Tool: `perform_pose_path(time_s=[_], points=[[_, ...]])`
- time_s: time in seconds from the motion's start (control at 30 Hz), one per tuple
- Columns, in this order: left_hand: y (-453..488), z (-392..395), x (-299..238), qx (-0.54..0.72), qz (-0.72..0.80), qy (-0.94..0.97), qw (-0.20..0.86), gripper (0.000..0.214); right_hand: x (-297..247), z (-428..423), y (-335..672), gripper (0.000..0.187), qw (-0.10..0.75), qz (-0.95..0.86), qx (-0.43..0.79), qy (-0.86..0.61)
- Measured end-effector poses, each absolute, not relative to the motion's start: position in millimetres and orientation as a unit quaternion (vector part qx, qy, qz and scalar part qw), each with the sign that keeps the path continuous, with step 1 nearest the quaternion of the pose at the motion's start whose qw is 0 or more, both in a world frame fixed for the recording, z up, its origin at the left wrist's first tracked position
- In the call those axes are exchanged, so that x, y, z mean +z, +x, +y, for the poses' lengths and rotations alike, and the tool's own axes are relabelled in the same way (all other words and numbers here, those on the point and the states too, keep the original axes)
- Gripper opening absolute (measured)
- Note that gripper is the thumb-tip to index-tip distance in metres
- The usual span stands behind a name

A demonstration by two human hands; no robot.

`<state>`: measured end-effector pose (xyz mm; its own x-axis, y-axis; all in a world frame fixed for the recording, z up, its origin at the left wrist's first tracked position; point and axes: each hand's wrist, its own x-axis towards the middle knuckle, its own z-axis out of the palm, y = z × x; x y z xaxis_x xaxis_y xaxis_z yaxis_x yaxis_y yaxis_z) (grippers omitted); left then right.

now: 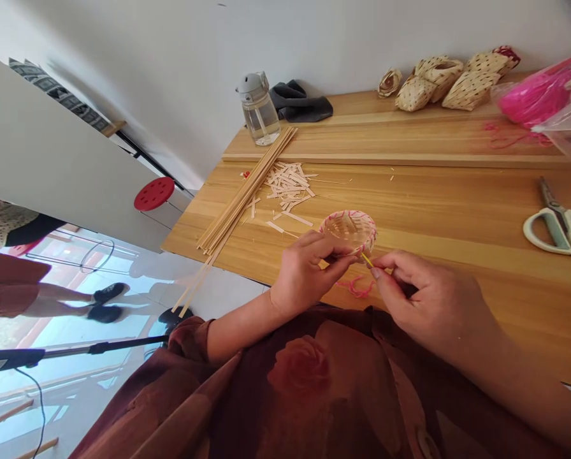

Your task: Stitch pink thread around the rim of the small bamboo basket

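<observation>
A small woven basket (345, 223) with pink cord laced around its rim is tilted near the table's front edge. My left hand (309, 261) grips the near side of its rim between thumb and fingers. My right hand (424, 293) pinches a thin yellow tool (366, 260), perhaps a needle or crochet hook, whose tip meets the rim beside my left thumb. Loose pink cord (359, 287) hangs below the basket, close to both hands. The tool's other end is hidden in my right hand.
Long wooden strips (247, 191) lie left, beside a pile of short offcuts (289, 185). A water bottle (260, 111) stands behind. Scissors (557, 223) rest at right. Woven pieces (474, 80) and a bag with pink cord (538, 99) sit at the back. Another person's legs (70, 296) show at left.
</observation>
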<state>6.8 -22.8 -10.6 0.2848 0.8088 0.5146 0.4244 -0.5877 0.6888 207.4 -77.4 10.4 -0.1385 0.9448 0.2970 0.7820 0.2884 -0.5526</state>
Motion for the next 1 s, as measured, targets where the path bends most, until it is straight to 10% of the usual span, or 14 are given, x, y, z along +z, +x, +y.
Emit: perform_pose_path(time_s=[0.47, 0.87, 1.0], points=[[-6, -35, 3, 0.356, 0.195, 0.902, -0.143, 0.02, -5, -74, 209, 0.035, 0.398, -0.488, 0.593, -0.501], [-5, -33, -1, 0.361, 0.203, 0.9, -0.137, 0.02, -14, -73, 217, 0.038, 0.365, -0.537, 0.539, -0.537], [-5, -33, -4, 0.323, 0.21, 0.916, -0.111, 0.023, -3, -76, 225, 0.027, 0.322, -0.661, 0.358, -0.576]])
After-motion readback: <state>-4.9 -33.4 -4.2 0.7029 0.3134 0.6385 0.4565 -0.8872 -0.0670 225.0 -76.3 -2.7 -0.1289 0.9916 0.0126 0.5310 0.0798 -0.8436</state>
